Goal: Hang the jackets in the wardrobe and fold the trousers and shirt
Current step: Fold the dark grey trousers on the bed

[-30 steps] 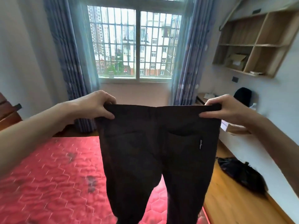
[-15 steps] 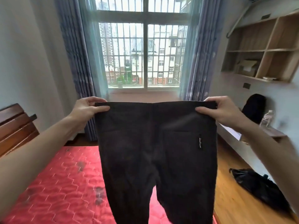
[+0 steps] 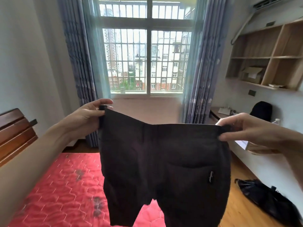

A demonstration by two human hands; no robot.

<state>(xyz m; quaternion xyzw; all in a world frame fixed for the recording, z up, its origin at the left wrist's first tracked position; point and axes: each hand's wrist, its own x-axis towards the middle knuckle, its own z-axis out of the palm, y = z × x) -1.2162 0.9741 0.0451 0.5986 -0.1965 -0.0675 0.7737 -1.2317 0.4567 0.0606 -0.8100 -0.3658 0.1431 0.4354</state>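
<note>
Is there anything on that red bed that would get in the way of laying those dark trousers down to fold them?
Nothing visible. Both the left hand and right hand pinch the trousers at the waistband above the red mattress, whose visible part shows only dark marks.

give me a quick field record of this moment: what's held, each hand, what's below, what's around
held item: dark trousers, hanging open in the air, back pocket facing the camera
left hand: pinches the waistband's left corner, raised higher
right hand: pinches the waistband's right corner
waistband: slanted, not level
below: bed with red quilted cover
floor at right: black bag
behind: barred window, curtains either side
right wall: wooden shelves
</note>
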